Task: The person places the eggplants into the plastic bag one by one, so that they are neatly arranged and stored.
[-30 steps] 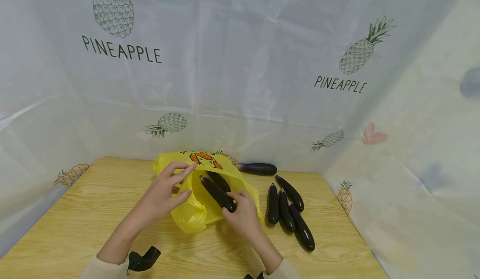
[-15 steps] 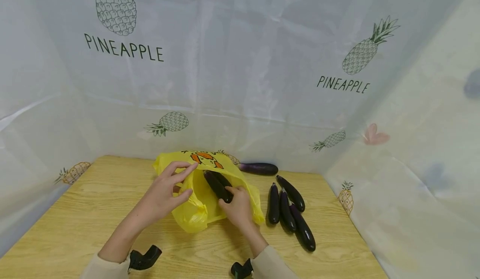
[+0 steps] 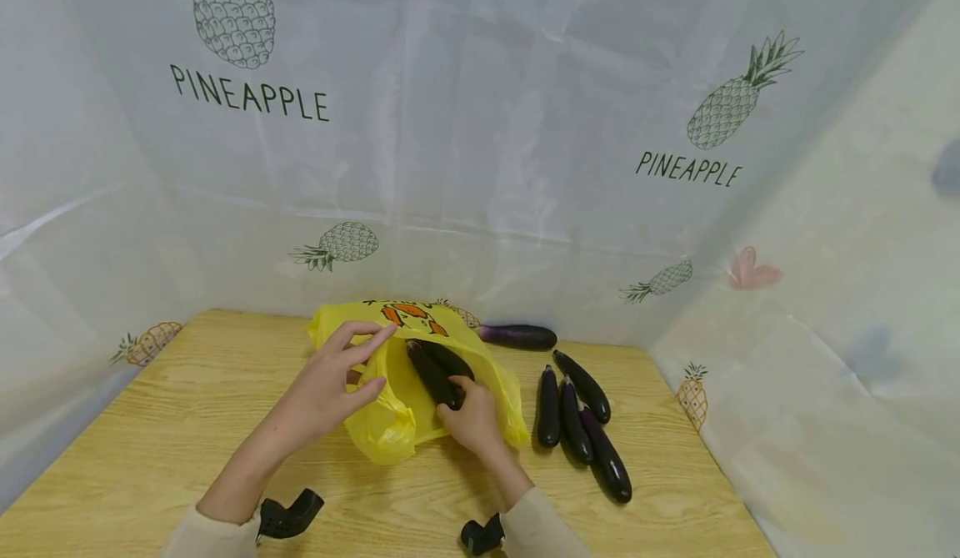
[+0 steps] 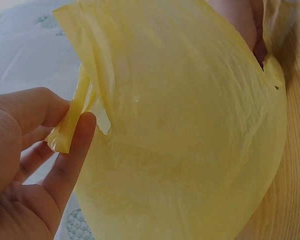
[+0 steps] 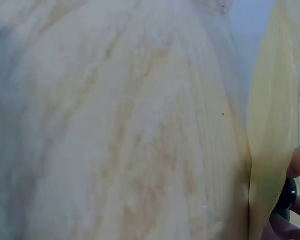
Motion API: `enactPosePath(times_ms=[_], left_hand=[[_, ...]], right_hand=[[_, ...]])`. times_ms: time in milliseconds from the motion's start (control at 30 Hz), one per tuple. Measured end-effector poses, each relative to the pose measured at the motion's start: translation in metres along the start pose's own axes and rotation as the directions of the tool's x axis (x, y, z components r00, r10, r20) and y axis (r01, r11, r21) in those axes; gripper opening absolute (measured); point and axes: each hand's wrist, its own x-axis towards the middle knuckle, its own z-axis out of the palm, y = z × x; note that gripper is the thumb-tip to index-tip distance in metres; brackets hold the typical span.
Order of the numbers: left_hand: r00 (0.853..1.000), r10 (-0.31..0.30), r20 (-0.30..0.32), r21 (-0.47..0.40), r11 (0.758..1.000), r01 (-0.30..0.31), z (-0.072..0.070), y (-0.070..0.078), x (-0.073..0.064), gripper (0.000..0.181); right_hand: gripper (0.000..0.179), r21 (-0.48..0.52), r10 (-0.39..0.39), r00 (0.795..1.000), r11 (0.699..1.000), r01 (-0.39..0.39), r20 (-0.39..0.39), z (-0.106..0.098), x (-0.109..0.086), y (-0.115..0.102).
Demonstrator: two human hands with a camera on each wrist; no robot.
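A yellow plastic bag (image 3: 386,437) with an orange print lies on its side on the wooden table, mouth toward me. My left hand (image 3: 330,391) pinches a handle strip of the bag between thumb and fingers, as the left wrist view shows at the handle (image 4: 72,120). Inside the mouth are two dark eggplants, one in front (image 3: 431,370) and one behind it (image 3: 453,359). My right hand (image 3: 474,420) reaches into the bag and grips the near end of the front eggplant. In the right wrist view, yellow plastic (image 5: 270,135) covers much of the work, with the dark eggplant end (image 5: 288,195) between fingers.
Right of the bag, several eggplants (image 3: 574,424) lie grouped on the table (image 3: 675,491). Another eggplant (image 3: 521,338) lies behind the bag near the back edge. A pineapple-printed sheet (image 3: 480,166) hangs around the table's back and sides.
My right hand has moved the front eggplant deeper into the bag, beside the other one. In the last half second both eggplants shift slightly. My left hand stays at the bag's handle.
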Motion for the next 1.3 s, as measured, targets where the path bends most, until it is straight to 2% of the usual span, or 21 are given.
enactPosePath(times_ms=[200,633,867,1133,1300], left_hand=[[1.0,0.007,0.004,-0.002,1.0,-0.007,0.0,0.0,0.002,0.072],[1.0,0.006,0.008,0.006,1.0,-0.006,0.001,0.0,0.001,0.072],[1.0,-0.001,0.005,0.006,1.0,0.001,0.001,-0.001,0.0,0.074],[1.0,0.011,-0.003,0.012,1.0,-0.011,0.001,0.0,0.002,0.075],[1.0,0.013,0.001,0.014,1.0,-0.013,0.001,0.0,0.002,0.075]], right_hand=[[0.052,-0.004,0.035,0.999,0.999,-0.035,0.025,-0.005,0.002,0.0],[0.053,0.007,0.084,0.996,0.996,-0.084,-0.022,0.001,0.012,-0.002],[0.052,0.021,0.137,0.991,0.99,-0.137,-0.002,0.004,0.018,-0.002],[0.05,0.046,0.142,0.988,0.989,-0.14,-0.066,0.006,0.017,-0.005],[0.052,0.061,0.165,0.984,0.985,-0.161,-0.063,0.007,0.015,-0.007]])
